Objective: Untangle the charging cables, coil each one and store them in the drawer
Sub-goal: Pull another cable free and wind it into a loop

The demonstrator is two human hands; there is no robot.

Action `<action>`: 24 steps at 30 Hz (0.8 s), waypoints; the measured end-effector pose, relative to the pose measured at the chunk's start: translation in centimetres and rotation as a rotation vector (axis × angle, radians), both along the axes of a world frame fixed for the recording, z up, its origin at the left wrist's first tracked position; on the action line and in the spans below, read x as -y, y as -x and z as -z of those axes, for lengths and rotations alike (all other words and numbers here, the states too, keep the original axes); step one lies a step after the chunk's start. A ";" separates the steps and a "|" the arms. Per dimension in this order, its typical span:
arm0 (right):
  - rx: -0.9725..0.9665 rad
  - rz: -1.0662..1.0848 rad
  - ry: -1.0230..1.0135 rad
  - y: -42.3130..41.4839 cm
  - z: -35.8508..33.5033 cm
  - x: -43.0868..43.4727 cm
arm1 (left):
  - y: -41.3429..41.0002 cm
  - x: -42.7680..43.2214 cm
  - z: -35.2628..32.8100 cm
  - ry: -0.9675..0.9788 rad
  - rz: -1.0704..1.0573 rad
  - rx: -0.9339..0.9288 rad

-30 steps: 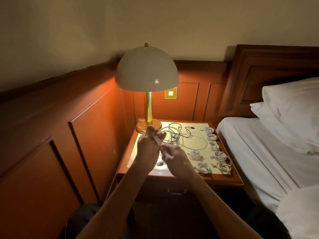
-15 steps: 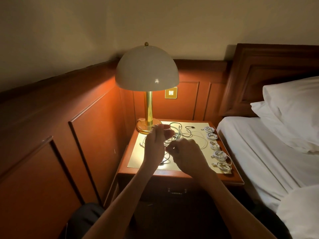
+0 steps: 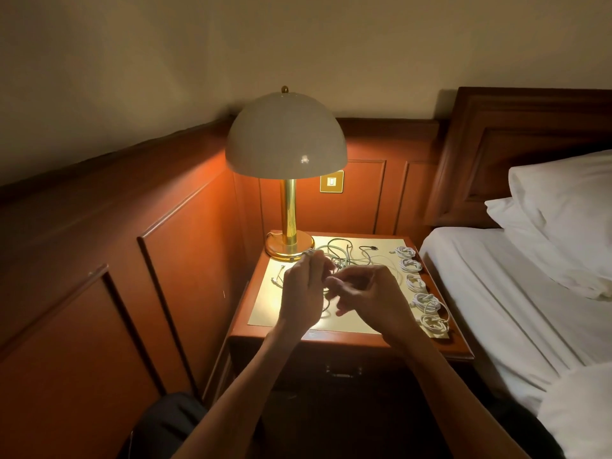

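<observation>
Your hands are close together over the middle of the surface [image 3: 265, 306]. Your left hand [image 3: 303, 289] stands upright with loops of a white cable [image 3: 308, 253] around its fingertips; whether the thumb clamps it cannot be told. Your right hand [image 3: 367, 293], fingers curled, pinches the cable beside the left palm. The loose tangle [image 3: 339, 256] lies at 12 o'clock from your hands. A row of coiled cables [image 3: 415, 283] lines the 3 o'clock edge, the lamp [image 3: 288, 193] stands at 11 o'clock, and the drawer [image 3: 342, 371] at 6 o'clock is closed.

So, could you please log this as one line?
left hand: holds white cable | right hand: pinches it | coiled cables: nightstand right edge
</observation>
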State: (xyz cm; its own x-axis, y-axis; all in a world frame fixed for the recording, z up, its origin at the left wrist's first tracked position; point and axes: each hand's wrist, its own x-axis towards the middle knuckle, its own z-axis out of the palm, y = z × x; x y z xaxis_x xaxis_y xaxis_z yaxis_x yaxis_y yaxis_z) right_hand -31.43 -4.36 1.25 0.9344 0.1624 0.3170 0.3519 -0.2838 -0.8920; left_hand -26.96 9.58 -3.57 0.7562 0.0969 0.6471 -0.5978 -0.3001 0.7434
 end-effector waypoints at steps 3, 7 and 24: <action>-0.112 -0.172 -0.115 -0.2 -0.5 0.3 | -0.1 0.0 -0.5 0.296 0.026 -0.206; 0.023 -0.016 -0.038 -0.4 0.4 0.4 | 0.0 0.3 -1.9 0.920 0.334 -0.540; -0.684 -0.246 -0.567 -1.5 0.9 0.4 | 0.6 -1.4 -2.8 0.939 1.109 -0.803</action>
